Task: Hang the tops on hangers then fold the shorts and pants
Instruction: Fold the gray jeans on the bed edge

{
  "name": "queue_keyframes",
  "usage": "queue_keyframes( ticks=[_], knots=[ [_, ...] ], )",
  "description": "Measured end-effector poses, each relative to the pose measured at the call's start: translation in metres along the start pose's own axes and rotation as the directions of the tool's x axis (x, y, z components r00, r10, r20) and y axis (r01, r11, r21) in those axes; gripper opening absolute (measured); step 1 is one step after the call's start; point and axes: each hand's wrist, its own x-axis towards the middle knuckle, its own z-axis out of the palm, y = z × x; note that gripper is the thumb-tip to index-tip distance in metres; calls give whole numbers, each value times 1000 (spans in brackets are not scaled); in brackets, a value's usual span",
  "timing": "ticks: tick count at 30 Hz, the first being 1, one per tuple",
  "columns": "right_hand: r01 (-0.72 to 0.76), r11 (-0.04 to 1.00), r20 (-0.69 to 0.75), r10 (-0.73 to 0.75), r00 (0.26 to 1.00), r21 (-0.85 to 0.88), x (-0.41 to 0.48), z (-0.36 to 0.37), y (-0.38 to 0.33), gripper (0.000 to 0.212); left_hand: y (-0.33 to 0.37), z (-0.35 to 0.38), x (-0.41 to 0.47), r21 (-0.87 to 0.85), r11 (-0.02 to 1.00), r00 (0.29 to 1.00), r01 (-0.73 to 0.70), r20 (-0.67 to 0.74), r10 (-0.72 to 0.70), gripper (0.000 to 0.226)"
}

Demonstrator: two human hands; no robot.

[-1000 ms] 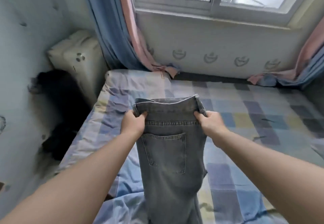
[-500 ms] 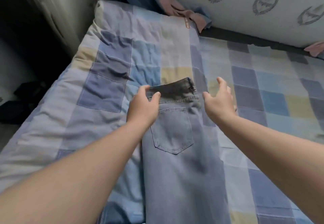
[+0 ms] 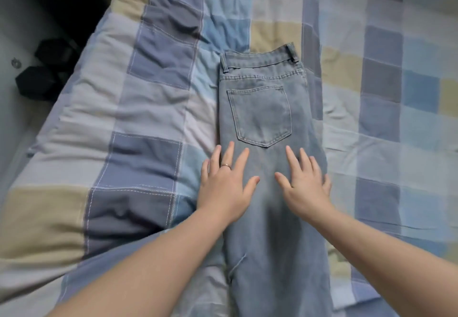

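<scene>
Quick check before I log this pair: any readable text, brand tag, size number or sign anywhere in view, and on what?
None readable. The jeans show a plain back pocket and waistband, no visible label or patch. The checked quilt carries only stitching. A small round mark at the far left edge is too blurred to read.

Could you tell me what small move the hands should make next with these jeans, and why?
Probably slide both palms down the legs to smooth them. The jeans already lie flat on the quilt, halved lengthwise with the back pocket up, and the left hand and right hand rest open just below it, gripping nothing.
</scene>
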Motion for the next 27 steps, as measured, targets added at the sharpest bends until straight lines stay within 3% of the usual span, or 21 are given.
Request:
queue_keyframes(
  ticks=[7, 12, 20, 22, 24, 27],
  knots=[
    [-20, 998, 102, 26, 994, -66, -83, 29, 33, 68, 18, 40, -126, 15, 998, 983, 54, 175, -56, 70],
    [-205, 976, 180, 189, 965, 78, -144, 50, 63, 67, 38, 68, -218, 1, 997, 952, 80, 296, -76, 70],
    [-351, 926, 346, 288, 893, 137, -230, 92, 144, 65, 48, 121, -301, 15, 951, 853, 309, 437, -285, 76],
    [-327, 932, 364, 254, 896, 156, -244, 102, 169, 65, 50, 138, -313, -92, 883, 821, 459, 424, -382, 82],
    [-293, 939, 369, 212, 905, 181, -253, 115, 196, 66, 51, 159, -319, -295, 722, 769, 627, 385, -511, 91],
    [-252, 941, 375, 154, 914, 227, -263, 138, 232, 68, 50, 189, -327, -523, 497, 706, 692, 347, -617, 100]
  ],
)
